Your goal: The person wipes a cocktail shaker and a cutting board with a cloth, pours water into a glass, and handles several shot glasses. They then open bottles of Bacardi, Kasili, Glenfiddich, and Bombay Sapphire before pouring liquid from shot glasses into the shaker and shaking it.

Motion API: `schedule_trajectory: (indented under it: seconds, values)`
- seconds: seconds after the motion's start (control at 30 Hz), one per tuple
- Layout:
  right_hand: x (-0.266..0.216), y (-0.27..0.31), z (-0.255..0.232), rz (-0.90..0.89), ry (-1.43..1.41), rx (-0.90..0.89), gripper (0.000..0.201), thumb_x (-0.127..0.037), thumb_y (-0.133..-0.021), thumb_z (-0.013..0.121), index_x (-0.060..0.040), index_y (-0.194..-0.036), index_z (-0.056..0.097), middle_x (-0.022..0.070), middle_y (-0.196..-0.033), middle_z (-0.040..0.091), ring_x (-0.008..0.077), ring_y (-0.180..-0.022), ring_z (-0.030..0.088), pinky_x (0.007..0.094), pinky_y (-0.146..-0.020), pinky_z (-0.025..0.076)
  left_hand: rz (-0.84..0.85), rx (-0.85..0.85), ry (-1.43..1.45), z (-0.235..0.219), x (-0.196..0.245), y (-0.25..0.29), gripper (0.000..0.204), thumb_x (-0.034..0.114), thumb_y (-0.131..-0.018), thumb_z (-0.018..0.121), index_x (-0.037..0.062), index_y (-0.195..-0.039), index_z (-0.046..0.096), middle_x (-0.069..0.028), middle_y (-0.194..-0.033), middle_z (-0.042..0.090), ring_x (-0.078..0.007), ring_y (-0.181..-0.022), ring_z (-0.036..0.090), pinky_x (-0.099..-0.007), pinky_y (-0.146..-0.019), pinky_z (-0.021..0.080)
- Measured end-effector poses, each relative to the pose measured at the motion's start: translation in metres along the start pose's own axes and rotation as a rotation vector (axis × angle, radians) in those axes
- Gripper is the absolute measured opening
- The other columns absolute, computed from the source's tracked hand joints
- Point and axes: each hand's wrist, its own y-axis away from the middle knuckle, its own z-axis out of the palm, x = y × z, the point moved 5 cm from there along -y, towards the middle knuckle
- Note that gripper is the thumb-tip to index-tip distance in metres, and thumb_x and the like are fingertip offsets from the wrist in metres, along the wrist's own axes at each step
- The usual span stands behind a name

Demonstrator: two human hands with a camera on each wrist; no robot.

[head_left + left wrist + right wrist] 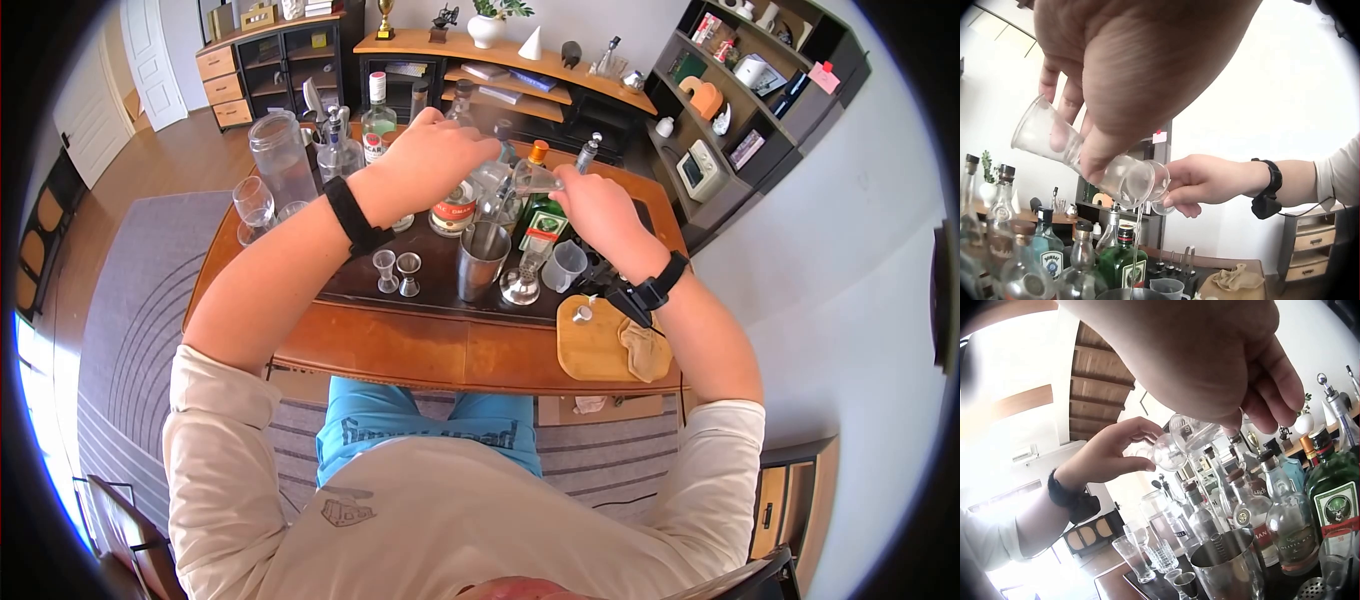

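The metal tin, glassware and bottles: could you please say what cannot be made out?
Level inside metal tin: right wrist view, near wall hides it.
Waist of double-ended glass: left wrist view, behind left hand.
Small print on green bottle: right wrist view, too small.

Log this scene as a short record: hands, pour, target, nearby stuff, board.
left_hand: left hand grips a clear double-ended measure, tilted
right_hand: right hand holds a second clear measure, tilted
pour: thin liquid stream falling
target: open metal cup, upright, below both hands
bottles: several behind the cup, including a green bottle
beside_cup: two small measures on one side, clear jug on the other
board: wooden board bearing a crumpled cloth
fill_level: cannot tell
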Motion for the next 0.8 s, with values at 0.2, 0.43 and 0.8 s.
schedule_trajectory:
  seconds: [0.2, 0.43, 0.8]
  values:
    - [0.0022, -0.002, 0.0026, 0.0, 0.024, -0.018, 0.027, -0.026, -0.102, 0.067, -0.0017, -0.112, 0.063, 0.0231, -0.085, 0.074, 0.0427, -0.081, 0.075, 0.0542, -0.07, 0.06, 0.007, -0.005, -0.078, 0.0031, 0.0032, -0.0012, 0.028, 0.005, -0.09, 0.067, 0.0175, -0.116, 0.068, -0.0006, -0.096, 0.071, -0.0229, -0.099, 0.071, -0.0411, -0.096, 0.047]
    - [-0.002, -0.0007, -0.0008, -0.011, 0.03, -0.009, 0.027, -0.026, -0.102, 0.067, -0.0015, -0.11, 0.062, 0.0225, -0.084, 0.074, 0.0419, -0.081, 0.075, 0.054, -0.07, 0.06, 0.009, -0.015, -0.095, 0.0064, 0.0061, 0.0001, 0.029, 0.005, -0.091, 0.065, 0.0191, -0.115, 0.071, -0.0002, -0.099, 0.072, -0.0221, -0.103, 0.071, -0.0413, -0.098, 0.048]
    - [-0.0015, 0.0005, -0.0002, -0.023, 0.035, 0.008, 0.025, -0.024, -0.101, 0.068, -0.0011, -0.102, 0.06, 0.0237, -0.08, 0.072, 0.0432, -0.078, 0.075, 0.0542, -0.068, 0.06, 0.025, 0.016, -0.074, 0.0085, 0.0101, 0.0027, 0.027, 0.008, -0.089, 0.067, 0.021, -0.11, 0.078, 0.0012, -0.1, 0.071, -0.0212, -0.106, 0.068, -0.0406, -0.101, 0.047]
